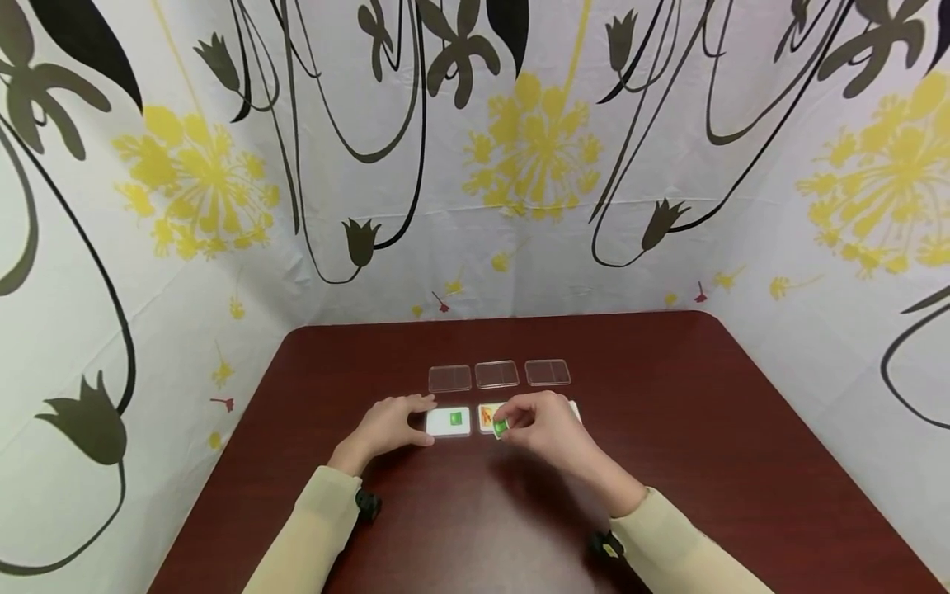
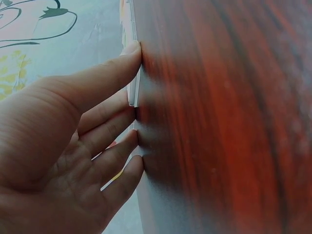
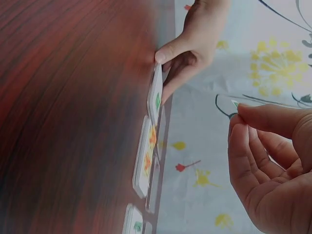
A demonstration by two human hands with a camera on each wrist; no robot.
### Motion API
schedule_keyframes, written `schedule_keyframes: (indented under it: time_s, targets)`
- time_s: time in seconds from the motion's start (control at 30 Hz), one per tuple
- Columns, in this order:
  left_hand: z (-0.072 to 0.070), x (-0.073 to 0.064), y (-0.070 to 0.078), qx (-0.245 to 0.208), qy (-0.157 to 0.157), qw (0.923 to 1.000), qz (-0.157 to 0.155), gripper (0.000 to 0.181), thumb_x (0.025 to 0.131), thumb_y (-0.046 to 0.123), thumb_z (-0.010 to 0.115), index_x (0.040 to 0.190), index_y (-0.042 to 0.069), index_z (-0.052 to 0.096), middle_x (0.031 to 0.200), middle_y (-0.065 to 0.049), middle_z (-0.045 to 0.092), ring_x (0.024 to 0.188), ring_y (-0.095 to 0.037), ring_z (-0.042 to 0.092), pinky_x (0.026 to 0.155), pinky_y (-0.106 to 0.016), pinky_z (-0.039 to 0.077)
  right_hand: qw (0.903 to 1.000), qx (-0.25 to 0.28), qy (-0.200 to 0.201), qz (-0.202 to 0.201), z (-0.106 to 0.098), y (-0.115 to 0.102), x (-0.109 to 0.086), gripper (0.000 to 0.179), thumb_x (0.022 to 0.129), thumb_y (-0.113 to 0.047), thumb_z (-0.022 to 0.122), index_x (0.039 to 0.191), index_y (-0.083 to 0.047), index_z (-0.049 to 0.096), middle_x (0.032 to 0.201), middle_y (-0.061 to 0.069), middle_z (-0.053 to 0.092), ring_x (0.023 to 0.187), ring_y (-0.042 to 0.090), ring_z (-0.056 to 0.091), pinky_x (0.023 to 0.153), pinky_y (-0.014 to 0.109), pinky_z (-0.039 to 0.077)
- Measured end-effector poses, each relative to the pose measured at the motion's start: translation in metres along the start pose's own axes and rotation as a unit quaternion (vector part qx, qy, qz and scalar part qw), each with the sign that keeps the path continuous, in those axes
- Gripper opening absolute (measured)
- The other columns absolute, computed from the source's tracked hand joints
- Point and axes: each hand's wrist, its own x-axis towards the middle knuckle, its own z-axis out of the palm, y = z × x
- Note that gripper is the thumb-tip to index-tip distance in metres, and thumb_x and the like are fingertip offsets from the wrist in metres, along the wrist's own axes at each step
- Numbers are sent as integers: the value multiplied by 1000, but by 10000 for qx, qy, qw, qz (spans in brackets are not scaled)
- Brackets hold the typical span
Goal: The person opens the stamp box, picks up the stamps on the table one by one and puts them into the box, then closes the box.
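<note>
A flat white card in a clear case [image 1: 438, 422] lies on the table, with a green square on its face. My left hand [image 1: 383, 427] holds it by its left end, thumb at the near corner and index finger at the far one. In the left wrist view the thumb presses the edge of the case [image 2: 134, 97], and the other fingers are nearly straight. Between thumb and fingertips my right hand [image 1: 547, 425] pinches a small green-and-white tile [image 1: 500, 428]. Just behind it is a card with an orange picture [image 1: 486, 415], partly covered by the hand.
Three clear plastic lids or trays [image 1: 496, 374] lie in a row behind the cards. A third card [image 3: 131, 222] with a green mark shows at the right end of the row. The dark red table [image 1: 356, 363] meets a patterned cloth [image 1: 416, 272] at the back.
</note>
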Motion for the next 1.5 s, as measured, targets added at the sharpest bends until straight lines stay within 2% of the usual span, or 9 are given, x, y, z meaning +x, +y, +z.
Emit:
schedule_keyframes:
  time_s: [0.13,0.43,0.8,0.93,1.17,1.3,1.5]
  targets:
    - [-2,1,1,-26,1,10000,3,67,72,44,73,132,24,50,138,2,42,129,-22,32,97,-52,29,10000,52,12,-8,8,-2,7,22,67,-11,77,82,-26,71,69,-11,62,61,5,59,57,25,49]
    - [1,1,2,86,37,9999,-105,68,70,46,74,131,25,51,137,3,43,128,-22,34,96,-50,32,9999,35,5,-97,21,-7,21,20,67,-11,77,81,-24,71,68,-9,61,60,5,59,56,25,49]
    - [3,2,1,103,94,9998,-154,67,69,46,75,129,26,54,134,8,45,126,-20,36,95,-47,35,9998,32,-172,-88,38,-11,40,12,79,-16,70,82,-27,72,73,-12,66,58,6,58,52,26,48]
    - [4,3,-1,111,128,9998,-100,69,69,46,75,131,27,52,133,7,46,123,-20,40,92,-46,37,9995,-131,-241,-124,42,-11,47,9,79,-18,70,85,-25,73,74,-15,65,57,5,56,51,25,46]
    - [4,4,-2,-69,283,9994,-170,71,66,46,77,130,27,53,133,10,46,115,-18,47,85,-41,42,9993,58,-370,48,48,-14,58,10,78,-18,72,86,-22,73,70,-13,64,55,8,58,49,27,46]
    - [4,4,-1,-176,339,9992,-152,69,66,44,78,128,24,55,131,9,48,111,-18,49,83,-39,44,9991,152,-355,169,52,-9,65,9,77,-17,72,86,-21,73,70,-11,65,51,12,58,48,28,46]
    - [5,4,-2,-203,395,9989,-163,70,65,43,79,127,23,56,129,8,50,107,-16,51,79,-35,45,9987,-160,-314,370,64,0,76,8,75,-19,74,82,-22,74,70,-14,65,52,8,55,48,26,45]
